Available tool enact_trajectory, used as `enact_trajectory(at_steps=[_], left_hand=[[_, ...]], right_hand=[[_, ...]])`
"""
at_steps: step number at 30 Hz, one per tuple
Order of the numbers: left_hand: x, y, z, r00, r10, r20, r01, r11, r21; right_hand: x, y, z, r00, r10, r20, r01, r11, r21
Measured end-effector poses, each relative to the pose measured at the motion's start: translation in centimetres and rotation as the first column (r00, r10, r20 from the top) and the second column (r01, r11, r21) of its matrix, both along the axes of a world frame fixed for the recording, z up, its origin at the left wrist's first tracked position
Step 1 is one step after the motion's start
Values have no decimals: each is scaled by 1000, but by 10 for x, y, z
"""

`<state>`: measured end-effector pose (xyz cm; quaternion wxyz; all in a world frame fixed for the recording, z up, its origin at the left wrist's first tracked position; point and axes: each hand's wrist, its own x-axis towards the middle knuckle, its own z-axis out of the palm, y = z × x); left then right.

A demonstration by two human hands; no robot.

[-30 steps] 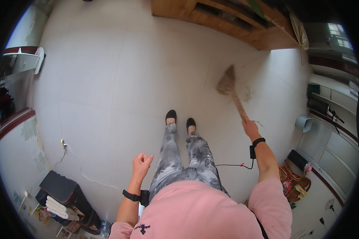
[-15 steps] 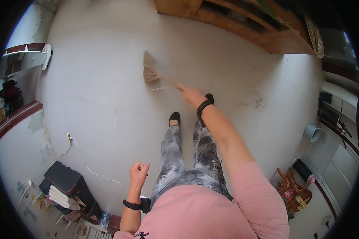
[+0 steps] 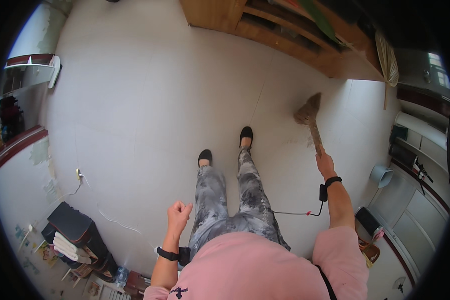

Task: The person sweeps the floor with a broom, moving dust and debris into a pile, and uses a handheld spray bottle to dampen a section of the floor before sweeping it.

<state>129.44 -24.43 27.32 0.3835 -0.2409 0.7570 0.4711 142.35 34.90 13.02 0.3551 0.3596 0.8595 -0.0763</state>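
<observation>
Pale floor spreads out around you, crossed by thin seams. At its far edge stands a wooden cabinet, with a pleated fan at the cabinet's right end. Toward the floor's right edge you have a light blue bin, and near its lower left corner a stack of dark boxes with a rolled white cloth against it. A white cord trails along the left part of the floor from a yellowish plug.

Your right hand is wrapped around the handle of a short broom, fingers pressed together on its near end. The broom lies out ahead of you in the right half of the floor, short of the cabinet's right end, its flared head pointing away and slightly right. You cannot tell how firmly the bristles meet the floor. Small dark debris is scattered just left of the handle.

Your left hand is curled into a fist with the thumb sticking out, just left of your grey patterned trousers; the inside of the palm is hidden. Your black shoes stand apart, the right one farther forward, both left of the broom.
</observation>
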Motion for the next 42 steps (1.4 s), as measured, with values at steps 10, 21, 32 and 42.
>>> enact_trajectory(at_steps=[10, 21, 32, 42], left_hand=[[-3, 28, -1, 1000, 18, 25, -16, 997, -75], [11, 47, -7, 972, 213, 98, -187, 956, -225], [-34, 97, 12, 989, 117, 85, -108, 989, -104], [-37, 127, 16, 998, 14, 54, -7, 990, -138]], right_hand=[[-275, -110, -84, 746, 203, -634, -498, 802, -330], [-449, -142, -77, 889, -417, -190, 98, 578, -810], [-220, -122, -17, 866, -419, -272, 247, 832, -497], [-380, -86, -104, 823, -8, -569, -318, 823, -471]])
